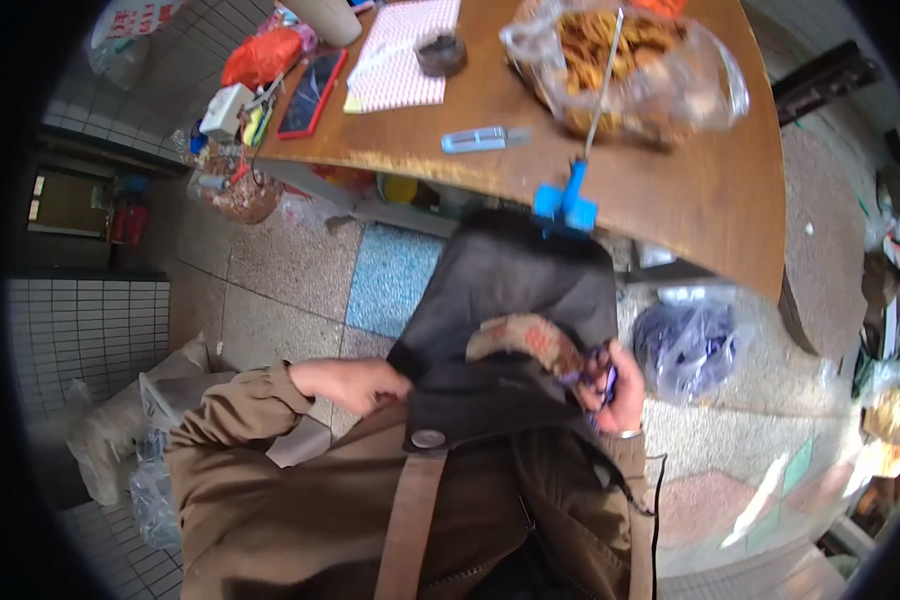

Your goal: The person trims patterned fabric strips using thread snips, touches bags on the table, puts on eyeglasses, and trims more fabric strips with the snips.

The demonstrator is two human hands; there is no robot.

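My right hand (626,392) is closed around a bunched piece of dark purple patterned fabric (597,377), held at the right side of my lap. Beside it, a curved beige fabric strip with a red print (522,338) lies over the dark apron (530,275); whether the strip joins the purple fabric I cannot tell. My left hand (355,387) is at the apron's left edge, its curled fingers partly hidden against the cloth. Ahead of my lap, a thin metal rod with a blue plastic handle (567,203) stands at the table's front edge.
On the wooden table (390,150) are a bag of orange-brown fabric pieces (620,60), a light-blue box cutter (475,139), a dark tape roll (440,54), checkered paper (395,85) and a red-edged phone (312,93). A bag of purple fabric (692,345) sits on the floor at right.
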